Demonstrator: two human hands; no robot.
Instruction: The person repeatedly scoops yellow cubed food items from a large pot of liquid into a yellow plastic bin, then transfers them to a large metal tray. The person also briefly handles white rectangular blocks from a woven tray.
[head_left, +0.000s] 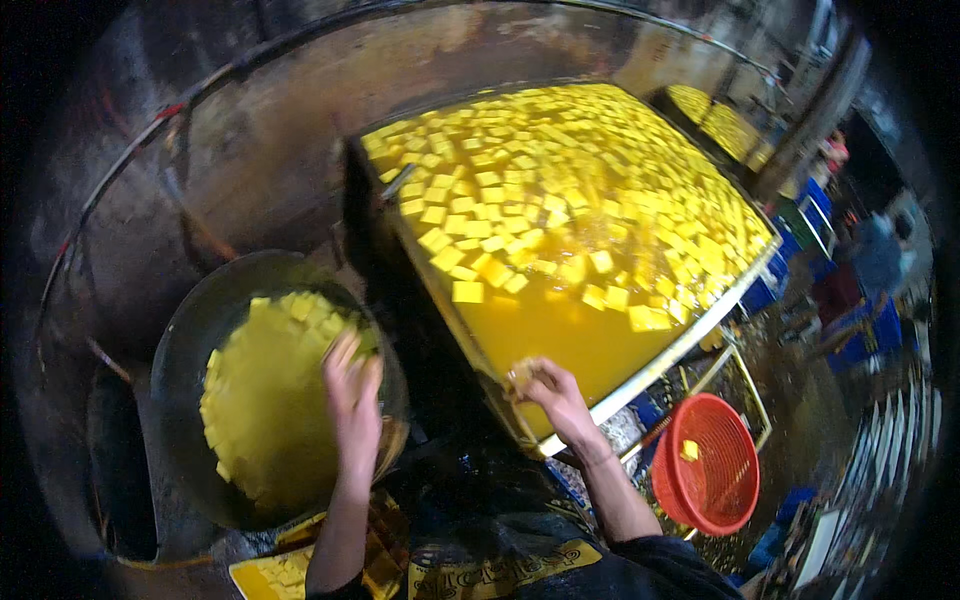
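My left hand (352, 382) is raised over the right side of a large round pan (176, 375) of cloudy yellow liquid, its fingers apart and blurred. Yellow blocks, apparently tofu, line the pan's edge. At the near left corner of a big rectangular vat (645, 382), my right hand (544, 386) hovers with curled fingers; whether it holds something small is unclear. Many yellow blocks (469, 292) float in the vat's orange-yellow liquid, crowded towards its far side. Below my left forearm, a tray (251, 577) bears more small yellow pieces.
A red plastic basket (742, 480) with a yellow block in it stands right of the vat. Blue crates (885, 334) and a person (874, 255) are farther right. A hose (112, 180) curves along the wall. Another container of yellow blocks (724, 124) sits behind the vat.
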